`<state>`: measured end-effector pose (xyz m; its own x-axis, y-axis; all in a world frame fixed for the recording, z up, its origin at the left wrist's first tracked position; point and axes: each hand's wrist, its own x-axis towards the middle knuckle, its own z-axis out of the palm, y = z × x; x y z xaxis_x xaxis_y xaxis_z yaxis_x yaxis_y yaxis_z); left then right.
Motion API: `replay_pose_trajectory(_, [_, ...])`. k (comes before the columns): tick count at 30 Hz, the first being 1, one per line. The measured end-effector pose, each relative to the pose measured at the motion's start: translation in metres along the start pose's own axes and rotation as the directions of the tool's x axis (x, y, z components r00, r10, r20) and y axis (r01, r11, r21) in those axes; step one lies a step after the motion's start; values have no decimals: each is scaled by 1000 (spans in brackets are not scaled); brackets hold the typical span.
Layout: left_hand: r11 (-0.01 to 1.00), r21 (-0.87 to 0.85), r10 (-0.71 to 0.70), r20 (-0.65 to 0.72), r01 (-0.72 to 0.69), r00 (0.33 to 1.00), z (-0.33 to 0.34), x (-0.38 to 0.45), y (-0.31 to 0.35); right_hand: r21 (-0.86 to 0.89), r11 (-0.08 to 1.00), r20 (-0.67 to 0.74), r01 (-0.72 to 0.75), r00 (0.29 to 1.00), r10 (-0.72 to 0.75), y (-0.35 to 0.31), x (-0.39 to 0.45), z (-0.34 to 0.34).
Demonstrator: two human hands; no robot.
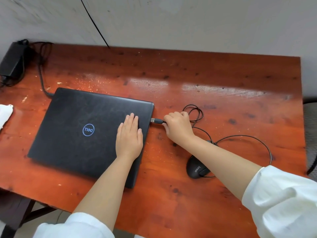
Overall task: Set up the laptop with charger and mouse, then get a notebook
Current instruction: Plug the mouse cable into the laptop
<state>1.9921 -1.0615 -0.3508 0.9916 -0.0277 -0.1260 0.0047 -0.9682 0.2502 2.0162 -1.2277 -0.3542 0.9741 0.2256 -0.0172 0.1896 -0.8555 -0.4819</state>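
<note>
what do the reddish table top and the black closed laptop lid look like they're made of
The reddish-brown table top looks like varnished wood: dark knots, grain and a glossy reflected band show, with scratches in the finish. The black closed laptop lid looks like matte plastic or coated metal, hard to say which; it is dull, faintly smudged, with a blue ring logo.

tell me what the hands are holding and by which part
The right hand pinches the mouse cable's USB plug by its black rear housing. The left hand holds nothing; it lies flat on the closed laptop lid.
</note>
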Motion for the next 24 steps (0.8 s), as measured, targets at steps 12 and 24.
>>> replay_pose_trajectory(12, [1000, -20, -5, -10, 5, 1000, 2, 0, -1, -46, 995, -99, 86, 991, -90, -7, -5, -8])
replay_pose_trajectory(24, [999, -44, -1, -22, 0, 1000, 2, -1, -2, -53, 997, -109, 52, 992, -57, -16, 0, -6])
